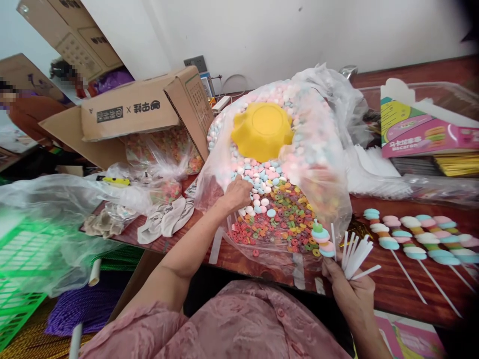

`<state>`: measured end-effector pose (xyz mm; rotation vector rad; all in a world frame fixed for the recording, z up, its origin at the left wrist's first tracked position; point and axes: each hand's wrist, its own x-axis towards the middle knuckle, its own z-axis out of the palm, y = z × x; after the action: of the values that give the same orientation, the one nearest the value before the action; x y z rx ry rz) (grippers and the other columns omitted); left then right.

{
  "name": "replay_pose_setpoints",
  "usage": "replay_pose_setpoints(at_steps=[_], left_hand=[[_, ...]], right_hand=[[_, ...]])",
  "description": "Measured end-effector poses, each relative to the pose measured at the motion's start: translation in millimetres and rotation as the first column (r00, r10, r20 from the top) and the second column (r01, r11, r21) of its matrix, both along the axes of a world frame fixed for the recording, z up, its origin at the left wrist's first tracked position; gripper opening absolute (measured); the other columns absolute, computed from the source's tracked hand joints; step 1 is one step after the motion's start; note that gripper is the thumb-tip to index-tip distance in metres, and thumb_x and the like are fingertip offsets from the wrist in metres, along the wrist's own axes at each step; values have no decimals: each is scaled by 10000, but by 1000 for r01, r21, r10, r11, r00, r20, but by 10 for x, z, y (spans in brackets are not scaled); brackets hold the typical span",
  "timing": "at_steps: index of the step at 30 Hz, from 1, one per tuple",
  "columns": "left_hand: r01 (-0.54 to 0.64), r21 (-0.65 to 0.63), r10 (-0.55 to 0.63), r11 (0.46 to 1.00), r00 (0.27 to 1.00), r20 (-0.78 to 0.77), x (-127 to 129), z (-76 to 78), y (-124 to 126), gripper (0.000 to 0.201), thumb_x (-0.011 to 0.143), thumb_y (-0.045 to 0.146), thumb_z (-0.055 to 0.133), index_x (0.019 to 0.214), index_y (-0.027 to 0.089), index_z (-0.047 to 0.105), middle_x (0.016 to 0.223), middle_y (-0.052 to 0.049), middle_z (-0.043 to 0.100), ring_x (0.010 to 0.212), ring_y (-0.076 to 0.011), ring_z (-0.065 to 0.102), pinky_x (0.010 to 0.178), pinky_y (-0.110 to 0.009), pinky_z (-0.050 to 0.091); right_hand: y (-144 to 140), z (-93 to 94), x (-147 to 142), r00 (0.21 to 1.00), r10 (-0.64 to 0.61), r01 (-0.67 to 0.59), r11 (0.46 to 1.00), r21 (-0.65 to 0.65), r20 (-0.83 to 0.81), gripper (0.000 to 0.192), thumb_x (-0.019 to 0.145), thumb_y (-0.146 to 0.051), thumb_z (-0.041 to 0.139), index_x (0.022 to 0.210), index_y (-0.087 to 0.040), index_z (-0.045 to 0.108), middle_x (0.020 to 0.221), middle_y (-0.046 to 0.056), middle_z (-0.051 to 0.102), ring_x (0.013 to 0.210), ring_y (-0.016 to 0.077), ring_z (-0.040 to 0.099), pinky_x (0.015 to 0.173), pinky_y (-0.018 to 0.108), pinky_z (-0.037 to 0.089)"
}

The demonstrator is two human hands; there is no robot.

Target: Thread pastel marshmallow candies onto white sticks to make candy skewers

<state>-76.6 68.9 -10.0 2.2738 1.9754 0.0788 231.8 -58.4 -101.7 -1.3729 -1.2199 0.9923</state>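
My left hand (239, 193) reaches into an open clear plastic bag. Its fingers are curled down among pastel marshmallow discs (258, 172), and what they grip, if anything, is hidden. Ring-shaped gummies (290, 214) in red, green and yellow lie in the bag's front part. In my right hand (352, 289) is a bunch of white sticks (355, 254), fanned upward. The same hand holds a candy skewer (324, 241) with blue and pink discs and a green piece on top. An upturned yellow scalloped bowl (264, 130) rests on the marshmallows behind my left hand.
Finished-looking candy skewers (415, 237) lie on the red-brown table at right. Behind them stands a pink printed Macaron box (419, 132). An open cardboard box (134, 109), gloves (166, 219) and a yellow cutter (114, 180) are left, beside a green basket (22, 269). Other people sit far left.
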Motion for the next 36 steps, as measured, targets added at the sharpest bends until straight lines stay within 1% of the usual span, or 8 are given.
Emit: replay_pose_setpoints(at_steps=[6, 8, 12, 16, 22, 25, 30, 36], left_hand=[[-80, 146, 29, 986, 946, 321, -77, 50, -172, 185, 731, 60, 559, 710, 161, 713, 808, -86, 722, 938, -248, 599, 893, -389, 482], [-192, 134, 49, 972, 725, 687, -91, 92, -334, 92, 738, 139, 641, 715, 166, 726, 780, -53, 721, 849, -208, 625, 849, -361, 504], [-120, -131, 134, 984, 17, 991, 74, 170, -713, 166, 657, 268, 827, 752, 154, 753, 788, -26, 731, 706, -146, 656, 717, -289, 539], [68, -236, 246, 969, -278, 929, 422, 147, -1011, 197, 625, 254, 887, 737, 156, 759, 803, -23, 715, 707, -145, 675, 640, -258, 564], [130, -157, 188, 979, -274, 943, 619, 82, -1224, 126, 727, 261, 847, 796, 182, 778, 956, -50, 691, 832, -154, 665, 678, -258, 596], [132, -35, 50, 991, -116, 992, 598, 102, -1298, 105, 774, 273, 819, 844, 202, 788, 1055, -72, 697, 956, -189, 675, 775, -293, 596], [40, 161, -166, 986, 177, 970, 672, 151, -1404, 84, 851, 231, 747, 920, 207, 788, 1076, -87, 721, 1035, -204, 683, 940, -358, 556], [-99, -37, 35, 994, -23, 999, 735, 51, -1397, 150, 863, 320, 736, 910, 178, 746, 942, -56, 746, 823, -163, 706, 700, -276, 615]], right_hand=[[-47, -60, 16, 998, -50, 48, 997, 68, 27, 317, 814, -418, 727, 629, -175, 640, 536, -9, 528, 516, 132, 474, 495, 264, 398], [-80, -31, -1, 995, -64, 54, 990, 133, 72, 271, 790, -390, 749, 649, -178, 655, 534, -11, 536, 518, 136, 486, 490, 259, 398], [-126, 194, -209, 999, 40, -36, 989, 143, -27, 234, 828, -374, 730, 706, -188, 657, 595, -2, 573, 570, 145, 526, 543, 263, 446], [-26, 521, -594, 917, 227, -219, 974, 62, -327, 308, 885, -367, 698, 666, -195, 566, 533, -46, 447, 477, 93, 391, 453, 234, 344], [164, 636, -855, 851, 252, -266, 963, 37, -460, 229, 811, -371, 780, 786, -176, 662, 510, -72, 448, 419, 72, 318, 399, 231, 290], [141, 589, -854, 880, 213, -221, 975, 30, -424, 207, 803, -363, 780, 865, -180, 707, 594, -35, 576, 465, 103, 451, 446, 242, 405], [112, 598, -849, 942, 202, -162, 973, 163, -269, 275, 799, -338, 752, 1046, -217, 751, 1000, 63, 748, 1009, 254, 687, 953, 415, 535], [-26, 563, -640, 952, 265, -248, 961, 121, -150, 295, 894, -413, 638, 672, -221, 615, 588, 7, 585, 591, 180, 572, 577, 306, 501]])
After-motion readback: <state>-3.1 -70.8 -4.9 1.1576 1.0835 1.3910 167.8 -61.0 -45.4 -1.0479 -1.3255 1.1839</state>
